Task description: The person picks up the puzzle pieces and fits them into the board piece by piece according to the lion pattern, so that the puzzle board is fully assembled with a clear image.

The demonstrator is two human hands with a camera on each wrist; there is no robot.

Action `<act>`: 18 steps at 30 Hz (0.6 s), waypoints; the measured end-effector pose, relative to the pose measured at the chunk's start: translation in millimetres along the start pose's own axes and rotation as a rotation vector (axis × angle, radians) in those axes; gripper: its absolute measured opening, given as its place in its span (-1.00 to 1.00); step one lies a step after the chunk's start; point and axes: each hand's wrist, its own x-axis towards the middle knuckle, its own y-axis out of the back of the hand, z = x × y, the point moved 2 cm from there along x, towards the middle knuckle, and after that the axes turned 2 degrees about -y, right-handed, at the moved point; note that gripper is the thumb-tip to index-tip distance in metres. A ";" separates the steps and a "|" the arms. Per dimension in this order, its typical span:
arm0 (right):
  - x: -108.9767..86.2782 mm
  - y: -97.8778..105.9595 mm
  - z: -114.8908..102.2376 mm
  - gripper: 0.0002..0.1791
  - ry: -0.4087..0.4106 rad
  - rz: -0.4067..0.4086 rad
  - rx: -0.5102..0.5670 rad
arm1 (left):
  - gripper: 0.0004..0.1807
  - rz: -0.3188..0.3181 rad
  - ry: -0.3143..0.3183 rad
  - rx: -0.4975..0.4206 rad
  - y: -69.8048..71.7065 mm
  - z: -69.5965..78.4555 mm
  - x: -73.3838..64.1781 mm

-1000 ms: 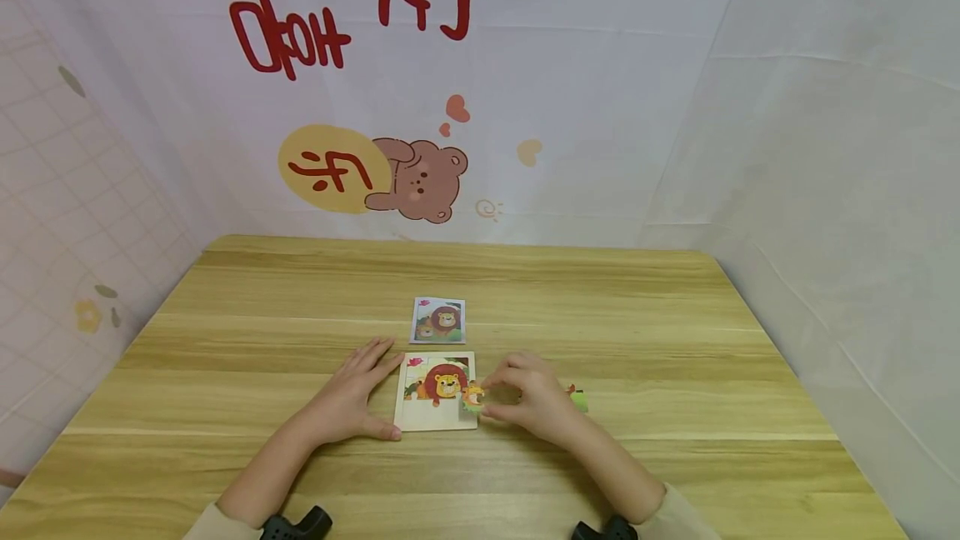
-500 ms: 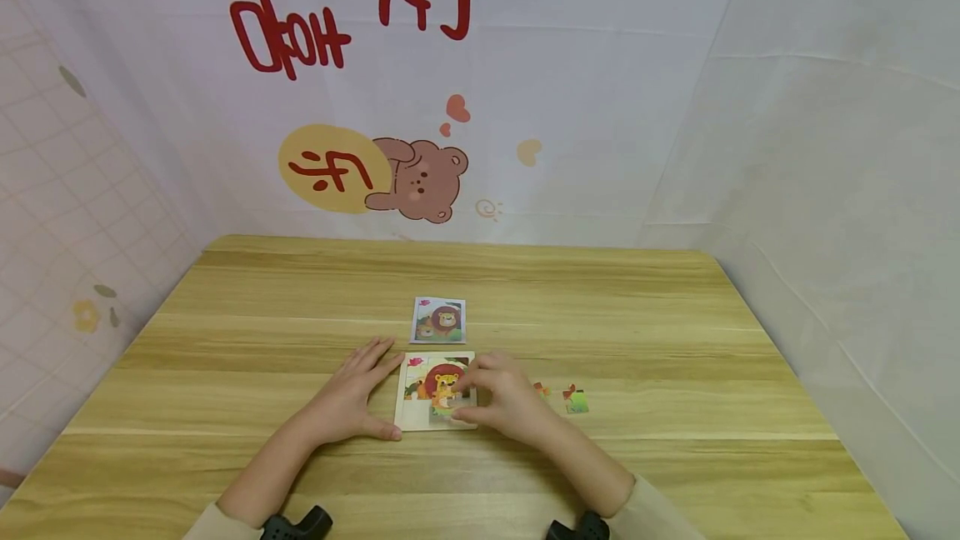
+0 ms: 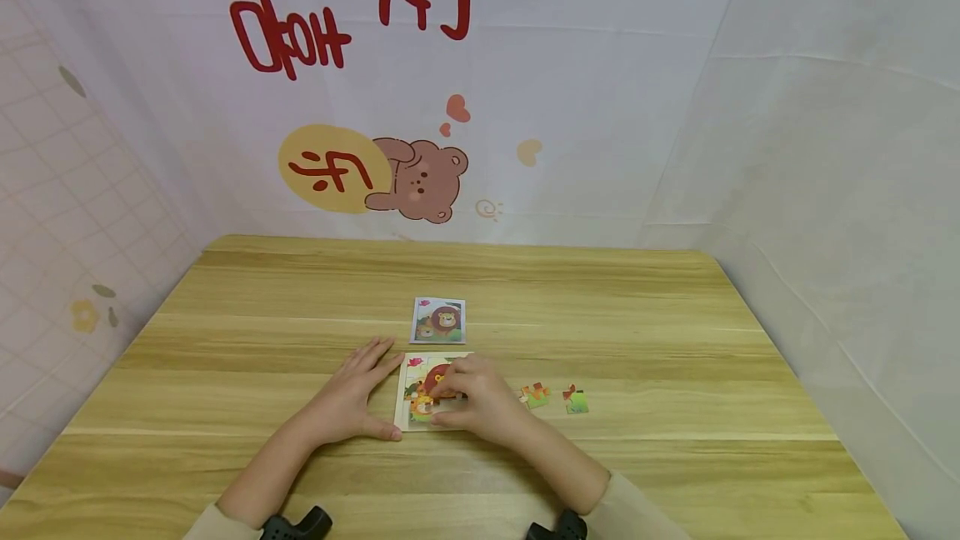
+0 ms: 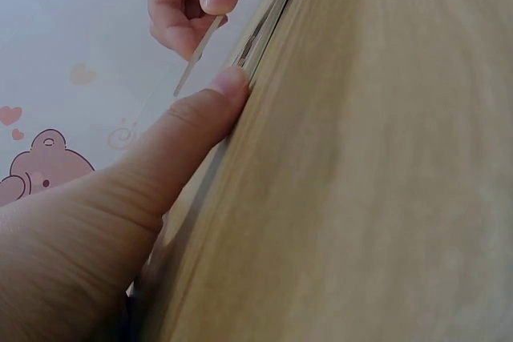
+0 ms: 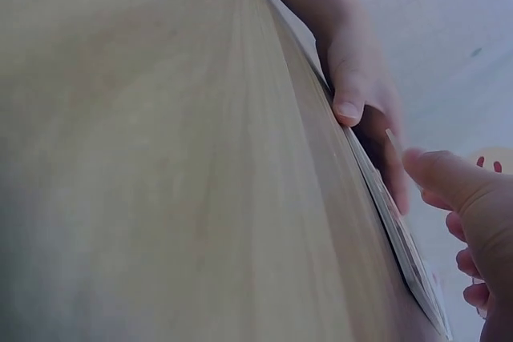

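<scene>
A wooden jigsaw tray (image 3: 402,386) lies on the table, its upper part filled with a lion picture. My left hand (image 3: 341,407) rests at the tray's left side, thumb at the lower left corner and index finger by the upper left, fingers fairly straight. Between thumb and fingers, my right hand (image 3: 480,402) pinches a puzzle piece (image 3: 422,408) with a lion cub on it, over the lower left of the tray. In the left wrist view the puzzle piece (image 4: 196,55) looks thin, tilted and raised above the tray. My right hand hides the tray's right part.
Behind the tray lies a picture card (image 3: 438,321) of the same lion scene. To the right are loose puzzle pieces (image 3: 536,395), partly behind the right hand, and a green puzzle piece (image 3: 576,400). A printed cloth (image 3: 600,107) hangs behind the table.
My right hand has carried the lion cub piece leftward across the tray, from its right edge to its lower left. Loose pieces at the right have come into sight. The left hand stays put.
</scene>
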 end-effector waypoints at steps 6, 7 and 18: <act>3.8 -5.5 -1.2 -0.73 -0.044 -0.033 -0.004 | 0.28 0.001 -0.002 0.004 0.4 0.7 -0.1; 4.4 -6.2 -1.3 -0.72 -0.053 -0.039 -0.003 | 0.28 0.001 -0.001 0.005 0.4 0.7 -0.1; 6.3 -12.5 -1.3 -0.74 -0.104 -0.093 -0.021 | 0.28 0.003 -0.002 0.003 0.9 1.2 0.2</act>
